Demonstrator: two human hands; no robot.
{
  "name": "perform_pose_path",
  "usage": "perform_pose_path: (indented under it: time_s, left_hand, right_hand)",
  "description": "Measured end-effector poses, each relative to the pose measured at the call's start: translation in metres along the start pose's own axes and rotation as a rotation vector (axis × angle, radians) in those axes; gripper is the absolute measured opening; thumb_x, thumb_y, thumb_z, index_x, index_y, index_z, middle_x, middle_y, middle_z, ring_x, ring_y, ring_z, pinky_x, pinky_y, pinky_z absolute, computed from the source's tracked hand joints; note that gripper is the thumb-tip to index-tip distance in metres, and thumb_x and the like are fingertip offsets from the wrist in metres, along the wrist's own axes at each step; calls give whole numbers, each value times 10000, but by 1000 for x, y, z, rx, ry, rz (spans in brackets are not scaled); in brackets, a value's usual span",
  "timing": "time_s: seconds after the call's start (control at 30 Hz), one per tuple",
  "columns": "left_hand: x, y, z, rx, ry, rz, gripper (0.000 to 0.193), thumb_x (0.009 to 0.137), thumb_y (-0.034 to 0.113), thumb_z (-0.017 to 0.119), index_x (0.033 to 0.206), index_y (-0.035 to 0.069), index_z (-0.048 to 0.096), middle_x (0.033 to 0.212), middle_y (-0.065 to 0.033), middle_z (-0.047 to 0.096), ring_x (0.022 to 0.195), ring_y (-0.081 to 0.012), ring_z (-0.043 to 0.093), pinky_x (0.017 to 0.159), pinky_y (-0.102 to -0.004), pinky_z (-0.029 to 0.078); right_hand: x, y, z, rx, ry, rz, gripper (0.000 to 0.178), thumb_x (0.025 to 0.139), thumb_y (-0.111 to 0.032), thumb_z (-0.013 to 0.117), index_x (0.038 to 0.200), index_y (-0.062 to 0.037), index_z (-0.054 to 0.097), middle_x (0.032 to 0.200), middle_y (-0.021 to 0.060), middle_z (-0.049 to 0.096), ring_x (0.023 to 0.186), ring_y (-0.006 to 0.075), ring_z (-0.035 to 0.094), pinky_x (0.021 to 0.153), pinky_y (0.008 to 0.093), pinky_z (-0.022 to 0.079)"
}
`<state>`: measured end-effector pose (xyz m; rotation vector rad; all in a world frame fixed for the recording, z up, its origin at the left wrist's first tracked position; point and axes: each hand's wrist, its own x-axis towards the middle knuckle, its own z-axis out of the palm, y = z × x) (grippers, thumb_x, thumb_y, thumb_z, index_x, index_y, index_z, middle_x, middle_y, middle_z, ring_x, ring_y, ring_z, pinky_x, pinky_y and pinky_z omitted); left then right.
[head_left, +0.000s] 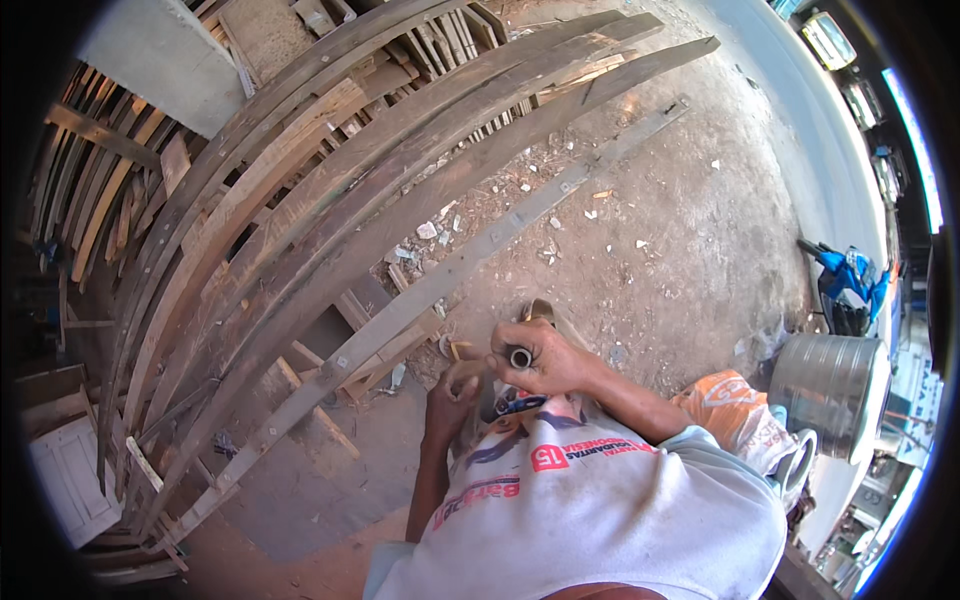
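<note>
My right hand [556, 362] is closed round an upright cylindrical thing with a round, ring-like end [520, 357]; the rest of it is hidden by the fist and my body. Close to its left, my left hand [455, 392] has its fingers curled in a pinch, and what they hold, if anything, I cannot make out. Both hands are in front of my white printed shirt [620, 500]. Just below the right hand, a small blue and dark thing [522, 404] shows at the shirt's edge. A foot [540, 310] shows beyond the hands.
Long wooden beams [400, 170] lie stacked to the left, with a single plank [430, 285] nearest me. Chips and scraps [427, 230] litter the dirt floor [690, 240]. At right are a metal drum [826, 392], an orange plastic bag [725, 405] and a blue bundle [848, 280].
</note>
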<state>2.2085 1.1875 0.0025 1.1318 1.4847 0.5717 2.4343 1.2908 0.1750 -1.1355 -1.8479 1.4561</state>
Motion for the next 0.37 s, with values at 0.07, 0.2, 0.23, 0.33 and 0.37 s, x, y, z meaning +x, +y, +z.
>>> perform_pose_path:
  time_s: [0.07, 0.2, 0.23, 0.33, 0.37]
  left_hand:
    - [26, 46, 10, 149, -104, 99, 510, 913, 246, 734, 1339, 2, 595, 1155, -216, 726, 1081, -324, 716, 896, -405, 564]
    - [49, 132, 38, 248, -184, 251, 485, 889, 193, 751, 1325, 32, 616, 1134, -207, 729, 1074, -336, 714, 878, -419, 570]
    - [56, 142, 51, 282, -152, 359, 483, 882, 181, 755, 1326, 46, 620, 1133, -203, 730, 1073, -332, 716, 876, -421, 571]
    - [78, 175, 91, 347, -72, 631, 467, 879, 158, 757, 1324, 87, 634, 1134, -197, 730, 1079, -311, 720, 882, -416, 576]
    - [88, 191, 104, 349, -58, 687, 451, 888, 158, 751, 1321, 100, 640, 1139, -199, 729, 1086, -296, 721, 893, -410, 579]
  right_hand:
    - [-14, 10, -11, 36, 75, 30, 179, 870, -130, 694, 880, 12, 585, 758, 188, 626, 664, 298, 604, 650, 417, 488]
    - [-37, 25, -41, 135, 151, 10, 159, 886, -118, 683, 886, 12, 590, 752, 184, 619, 653, 268, 591, 647, 410, 485]
    - [-44, 35, -47, 140, 159, -25, 157, 889, -119, 684, 888, 10, 594, 752, 184, 618, 653, 260, 588, 648, 407, 486]
    - [-73, 59, -83, 151, 166, 1, 173, 886, -146, 705, 903, 1, 614, 756, 189, 626, 660, 252, 586, 658, 393, 496]
    - [-84, 62, -100, 155, 162, 27, 184, 882, -159, 715, 910, -3, 621, 759, 191, 630, 663, 252, 586, 663, 387, 501]
